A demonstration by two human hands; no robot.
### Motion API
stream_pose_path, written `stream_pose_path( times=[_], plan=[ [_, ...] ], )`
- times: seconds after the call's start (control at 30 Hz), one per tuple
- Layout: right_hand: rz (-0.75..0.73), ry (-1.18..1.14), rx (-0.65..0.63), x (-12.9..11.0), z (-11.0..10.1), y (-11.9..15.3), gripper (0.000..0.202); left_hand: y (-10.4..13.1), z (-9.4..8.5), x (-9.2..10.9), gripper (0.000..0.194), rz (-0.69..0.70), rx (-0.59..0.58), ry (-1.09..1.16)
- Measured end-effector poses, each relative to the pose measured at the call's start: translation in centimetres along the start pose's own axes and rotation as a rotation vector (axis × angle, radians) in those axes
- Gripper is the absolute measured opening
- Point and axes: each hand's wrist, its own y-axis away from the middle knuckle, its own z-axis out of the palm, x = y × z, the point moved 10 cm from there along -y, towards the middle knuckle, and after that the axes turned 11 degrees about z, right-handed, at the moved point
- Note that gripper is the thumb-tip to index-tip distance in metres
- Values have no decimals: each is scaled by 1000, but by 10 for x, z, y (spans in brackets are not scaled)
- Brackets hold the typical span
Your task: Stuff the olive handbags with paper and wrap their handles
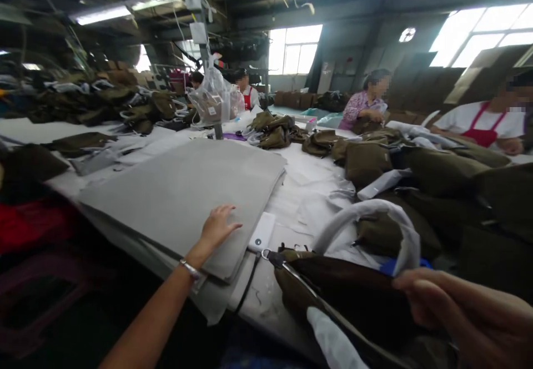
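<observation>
My left hand [217, 226], fingers apart, is over the stack of grey sheets [179, 180] near its right edge; whether it touches the top sheet I cannot tell. At the lower right, my right hand [453, 308] pinches the rim of an olive-brown bag [300, 297]. The bag's mouth gapes, showing a dark inside. One of its handles, wrapped in white [375, 208], arches up behind the opening, and another wrapped piece hangs at the front. A white device [262, 233] with a black cable lies between the sheets and the bag.
Olive bags [449, 163] are heaped along the right, with more [275, 127] at the table's middle. A pole [204, 41] rises behind the sheets, a clear plastic bag [214, 94] hanging by it. People [487, 122] work across the table. Another bag pile [125, 102] sits back left.
</observation>
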Motion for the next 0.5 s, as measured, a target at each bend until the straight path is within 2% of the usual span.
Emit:
stream_pose_path(
  times=[0.07, 0.13, 0.23, 0.33, 0.4, 0.5],
  plan=[
    [-72, -64, -157, -42, 23, -24, 23, -6, 12, -26, 58, -37, -7, -50],
    [-79, -126, -321, -76, 54, -53, 26, -10, 19, -41, 60, -58, -7, -78],
    [27, -267, -559, -100, 114, -97, 35, -13, 22, -51, 49, -63, 6, -82],
    [260, -426, -759, -90, 183, -135, 47, -15, 19, -57, 30, -67, 34, -51],
    [475, -483, -839, -68, 226, -152, 49, -17, 16, -64, 23, -78, 58, -16],
    [752, -515, -883, -29, 278, -165, 53, -24, 9, -73, 23, -90, 85, 56]
  ],
)
